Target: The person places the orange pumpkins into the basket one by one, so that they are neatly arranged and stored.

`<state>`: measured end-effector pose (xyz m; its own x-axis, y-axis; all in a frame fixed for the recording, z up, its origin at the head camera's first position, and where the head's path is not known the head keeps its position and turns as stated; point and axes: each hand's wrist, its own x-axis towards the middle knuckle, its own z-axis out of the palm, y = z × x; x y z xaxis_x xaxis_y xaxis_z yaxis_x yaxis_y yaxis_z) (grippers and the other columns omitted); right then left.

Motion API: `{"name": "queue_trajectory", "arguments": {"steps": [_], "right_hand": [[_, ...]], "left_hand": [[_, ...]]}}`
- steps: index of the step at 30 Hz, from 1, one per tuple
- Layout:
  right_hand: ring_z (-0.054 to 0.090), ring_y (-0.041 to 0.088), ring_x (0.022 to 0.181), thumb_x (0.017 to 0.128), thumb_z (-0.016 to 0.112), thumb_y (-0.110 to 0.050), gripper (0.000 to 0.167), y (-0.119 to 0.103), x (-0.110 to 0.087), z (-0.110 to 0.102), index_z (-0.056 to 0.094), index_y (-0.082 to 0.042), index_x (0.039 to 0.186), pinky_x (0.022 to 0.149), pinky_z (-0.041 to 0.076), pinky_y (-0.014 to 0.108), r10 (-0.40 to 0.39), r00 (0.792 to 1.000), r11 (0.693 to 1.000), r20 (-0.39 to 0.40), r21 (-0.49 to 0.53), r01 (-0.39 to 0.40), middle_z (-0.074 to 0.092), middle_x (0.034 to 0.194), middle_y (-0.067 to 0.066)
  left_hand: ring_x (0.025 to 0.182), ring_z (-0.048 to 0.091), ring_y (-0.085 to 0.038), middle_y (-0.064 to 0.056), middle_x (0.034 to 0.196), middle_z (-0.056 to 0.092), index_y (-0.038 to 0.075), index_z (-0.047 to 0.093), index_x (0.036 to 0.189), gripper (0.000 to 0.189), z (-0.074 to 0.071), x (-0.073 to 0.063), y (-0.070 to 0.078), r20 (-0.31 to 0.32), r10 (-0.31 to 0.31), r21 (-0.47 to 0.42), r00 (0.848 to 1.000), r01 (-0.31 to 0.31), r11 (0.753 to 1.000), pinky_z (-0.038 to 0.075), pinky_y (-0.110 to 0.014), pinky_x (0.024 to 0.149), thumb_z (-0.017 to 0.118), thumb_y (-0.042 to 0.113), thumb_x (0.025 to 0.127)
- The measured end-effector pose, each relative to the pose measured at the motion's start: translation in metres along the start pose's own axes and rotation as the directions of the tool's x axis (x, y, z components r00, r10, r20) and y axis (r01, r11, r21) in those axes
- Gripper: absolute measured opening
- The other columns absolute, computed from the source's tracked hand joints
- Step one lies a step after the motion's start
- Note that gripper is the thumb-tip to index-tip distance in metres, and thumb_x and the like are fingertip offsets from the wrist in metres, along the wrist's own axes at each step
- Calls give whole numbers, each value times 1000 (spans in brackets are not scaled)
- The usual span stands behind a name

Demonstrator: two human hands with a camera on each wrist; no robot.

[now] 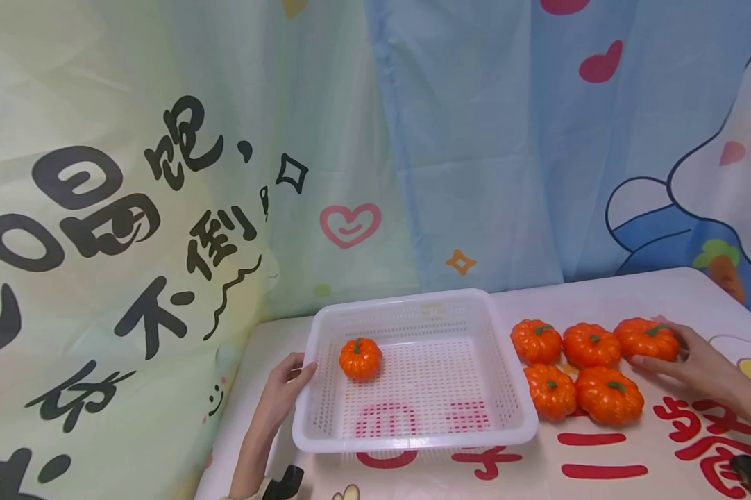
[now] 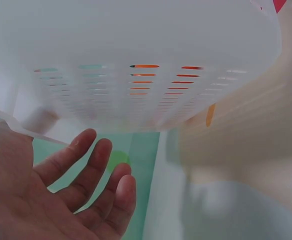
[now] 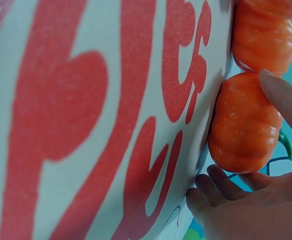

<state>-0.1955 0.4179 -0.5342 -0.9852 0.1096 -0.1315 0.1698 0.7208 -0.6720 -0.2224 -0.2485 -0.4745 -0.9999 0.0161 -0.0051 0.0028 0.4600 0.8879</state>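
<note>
My left hand (image 1: 283, 384) hooks its thumb over the rim of the white basket (image 1: 413, 444), fingers apart outside, presumably steadying it; a lone pumpkin (image 1: 360, 360) sits inside, and my right hand (image 1: 708, 362) clasps the far-right pumpkin (image 1: 644, 339) between thumb and fingers, likely against rolling.

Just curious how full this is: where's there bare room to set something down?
Inside the white basket, right of its lone pumpkin; on the tabletop, in front of the five clustered pumpkins. Crowded: from basket to right hand, where those five bunch.
</note>
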Motion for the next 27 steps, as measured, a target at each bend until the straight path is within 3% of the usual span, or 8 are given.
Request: {"name": "queue_trajectory", "arguments": {"steps": [4,8,13,22,27], "right_hand": [[16,68,129,95,61,-55,113,2,0,0,-7,16,150,92,37,77,12,1000,1000,15,0,-12,6,146,50],[17,68,128,95,60,-54,112,2,1,0,-7,16,150,93,39,76,6,1000,1000,17,-1,-6,7,145,51],[23,65,121,94,61,-55,114,1,0,-3,-7,19,148,90,50,68,17,1000,1000,10,-19,-17,12,140,50],[22,64,120,94,62,-54,113,-6,-4,-10,-7,19,148,85,53,67,21,1000,1000,-6,-11,-22,12,139,49],[20,63,122,95,62,-53,112,-11,-3,-14,-6,17,149,91,45,74,19,1000,1000,-22,-3,-20,11,141,48]], "left_hand": [[106,62,-26,-14,122,66,7,63,125,31,2,-2,3,-16,-14,22,1000,15,1000,59,-36,82,63,25,100],[106,62,-30,-17,121,65,4,63,125,29,2,-7,16,-20,-27,15,999,27,1000,59,-37,82,61,21,101],[105,61,-30,-18,121,65,2,63,124,29,1,-14,30,-16,-18,10,1000,18,1000,59,-37,82,61,19,101],[108,62,-34,-17,119,66,2,63,122,28,-1,-15,32,-7,-1,3,1000,1,1000,59,-38,83,61,18,100],[108,62,-32,-16,121,66,4,63,124,30,0,-6,17,-6,-11,10,1000,11,1000,59,-38,83,61,22,101]]}}
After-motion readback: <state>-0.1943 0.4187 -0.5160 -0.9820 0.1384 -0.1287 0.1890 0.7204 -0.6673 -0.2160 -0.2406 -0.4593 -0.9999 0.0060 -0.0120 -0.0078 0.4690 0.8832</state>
